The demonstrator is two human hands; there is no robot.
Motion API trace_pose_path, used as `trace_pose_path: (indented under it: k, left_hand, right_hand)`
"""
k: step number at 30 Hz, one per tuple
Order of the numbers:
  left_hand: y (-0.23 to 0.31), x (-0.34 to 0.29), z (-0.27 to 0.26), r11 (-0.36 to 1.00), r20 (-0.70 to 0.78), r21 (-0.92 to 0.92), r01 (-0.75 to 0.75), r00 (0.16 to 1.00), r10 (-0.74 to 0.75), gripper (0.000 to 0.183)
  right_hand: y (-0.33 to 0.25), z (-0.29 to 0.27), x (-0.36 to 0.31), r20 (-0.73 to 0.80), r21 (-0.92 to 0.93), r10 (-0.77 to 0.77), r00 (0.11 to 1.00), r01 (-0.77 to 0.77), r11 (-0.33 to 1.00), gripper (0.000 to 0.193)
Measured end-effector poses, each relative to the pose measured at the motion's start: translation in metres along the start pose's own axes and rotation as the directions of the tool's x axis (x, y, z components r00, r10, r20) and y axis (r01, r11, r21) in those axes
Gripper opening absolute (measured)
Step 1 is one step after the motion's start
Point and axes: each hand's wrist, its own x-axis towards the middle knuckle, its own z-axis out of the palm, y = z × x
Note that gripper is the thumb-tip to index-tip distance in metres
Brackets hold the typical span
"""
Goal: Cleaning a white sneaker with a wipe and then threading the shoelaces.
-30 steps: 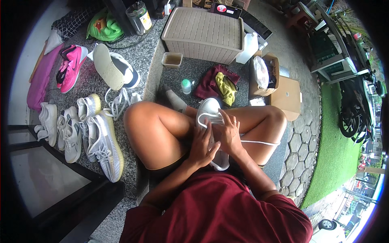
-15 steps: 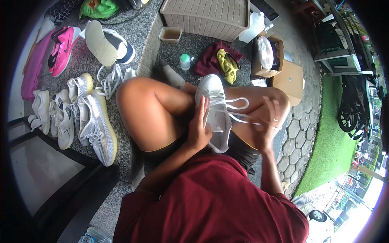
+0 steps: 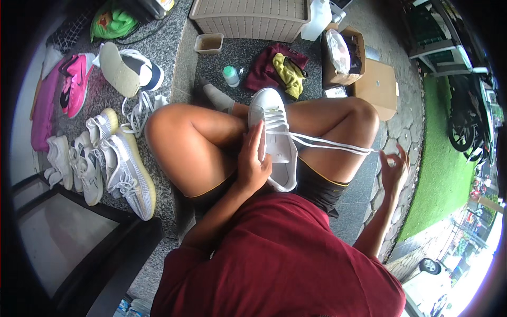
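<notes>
White sneaker [image 3: 281,143] is between the bent legs [image 3: 335,124]. I see the left hand [image 3: 252,168] gripping its side, fingers pressed together; the right hand [image 3: 393,170] pinches the stretched lace [image 3: 332,143] between thumb and forefinger.

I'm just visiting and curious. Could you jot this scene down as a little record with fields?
Left hand: gripping the left side of a white sneaker
Right hand: held out to the right, fingertips by the end of the white lace; whether it is pinched is too small to tell
Lace: stretched rightward from the sneaker
Ahead: green-capped bottle, maroon cloth, yellow-green cloth lying on the maroon one
Person's left: pink shoes, several white or grey shoes
</notes>
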Motion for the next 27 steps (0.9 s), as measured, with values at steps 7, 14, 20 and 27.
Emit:
trace_pose_path:
  k: [7,14,20,27]
  left_hand:
    - [0.019,0.044,-0.026,0.967,0.199,0.194,-0.165,0.972,0.125,0.065]
    - [0.022,0.07,-0.029,0.936,0.516,0.289,-0.199,0.856,0.023,0.072]
    - [0.047,0.033,-0.024,0.817,0.522,0.508,-0.273,0.852,-0.04,0.059]
    - [0.049,0.023,-0.008,0.672,0.384,0.702,-0.238,0.92,-0.076,0.043]
  right_hand:
    - [-0.175,0.048,-0.01,0.212,0.738,-0.435,0.875,0.149,0.658,0.031]
    - [-0.181,0.036,-0.065,0.044,0.714,-0.482,0.875,0.31,0.628,0.008]
    - [-0.178,0.036,-0.077,0.199,0.872,-0.486,0.851,0.073,0.484,0.019]
    - [-0.182,0.049,-0.066,0.132,0.932,-0.485,0.864,0.058,0.357,0.019]
